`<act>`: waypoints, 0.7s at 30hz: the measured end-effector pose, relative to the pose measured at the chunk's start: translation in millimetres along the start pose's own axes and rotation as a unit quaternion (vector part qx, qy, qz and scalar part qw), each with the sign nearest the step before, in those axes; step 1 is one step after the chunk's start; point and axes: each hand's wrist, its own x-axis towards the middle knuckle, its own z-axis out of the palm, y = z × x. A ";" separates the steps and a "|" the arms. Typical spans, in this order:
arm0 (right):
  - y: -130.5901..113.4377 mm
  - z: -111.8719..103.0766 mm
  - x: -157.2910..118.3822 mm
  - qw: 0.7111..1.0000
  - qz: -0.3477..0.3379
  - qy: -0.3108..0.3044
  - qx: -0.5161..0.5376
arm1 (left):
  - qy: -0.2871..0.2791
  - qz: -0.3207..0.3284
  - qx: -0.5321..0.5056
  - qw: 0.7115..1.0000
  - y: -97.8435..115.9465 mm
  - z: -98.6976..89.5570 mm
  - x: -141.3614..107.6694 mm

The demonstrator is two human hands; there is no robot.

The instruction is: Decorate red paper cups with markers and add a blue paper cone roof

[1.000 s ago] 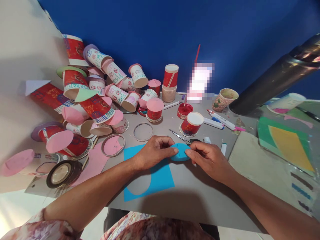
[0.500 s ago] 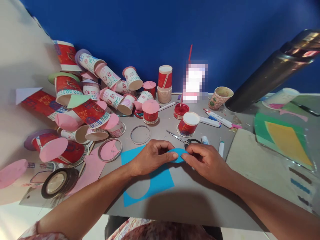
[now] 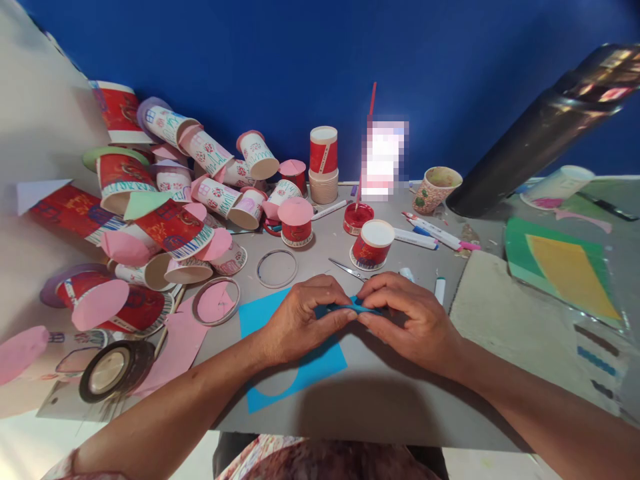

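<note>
Both hands pinch a small blue paper piece (image 3: 359,307), seen nearly edge-on and partly covered by fingers. My left hand (image 3: 310,317) is closed on its left side, and my right hand (image 3: 407,320) grips the right side, fingertips almost touching. Beneath my left hand lies a blue sheet (image 3: 320,363) with a round hole cut in it. Scissors (image 3: 347,269) rest just beyond the hands, their handles hidden by my right hand. A red and white paper cup (image 3: 373,247) stands upside down behind them.
Decorated cups (image 3: 200,150) with paper roofs pile up at the left. A tape roll (image 3: 115,370) and rings (image 3: 277,268) lie nearer. Behind are a red paint jar (image 3: 358,219) and markers (image 3: 435,230). A black bottle (image 3: 530,140) leans at the right beside a pale mat (image 3: 495,327).
The blue piece, which faced the camera as a rounded shape, is now tilted or bent to a narrow strip. My hands have drawn closer together, and the right one covers the scissors' handles.
</note>
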 end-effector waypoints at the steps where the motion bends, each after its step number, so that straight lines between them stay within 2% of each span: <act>1: -0.1 0.3 0.0 1.000 0.000 0.000 0.000 | 0.000 -0.005 0.000 1.000 0.1 0.0 -0.1; 8: 0.0 0.4 -1.1 1.000 0.018 -0.021 0.006 | 0.012 -0.049 -0.030 0.998 0.5 1.4 1.5; 12: -0.3 0.1 -1.6 1.000 0.010 -0.006 -0.012 | 0.033 -0.034 -0.033 0.998 -0.4 3.0 1.6; 13: -0.7 -0.2 -1.7 1.000 0.001 0.006 -0.025 | 0.057 -0.028 -0.024 0.998 0.2 3.2 1.4; 15: -2.1 -1.3 -1.6 0.996 -0.024 0.039 -0.076 | 0.140 -0.046 0.003 0.989 2.8 3.2 0.8; 17: -4.0 -3.1 -1.4 0.985 -0.050 0.060 -0.153 | 0.197 -0.109 0.017 0.974 6.8 3.0 0.0; 18: -5.1 -4.0 -1.3 0.978 -0.062 0.062 -0.192 | 0.187 -0.147 0.011 0.971 8.7 3.2 -0.4; 21: -9.2 -3.9 -1.1 0.955 -0.098 0.047 -0.277 | 0.068 -0.213 -0.061 0.973 11.7 6.3 -1.4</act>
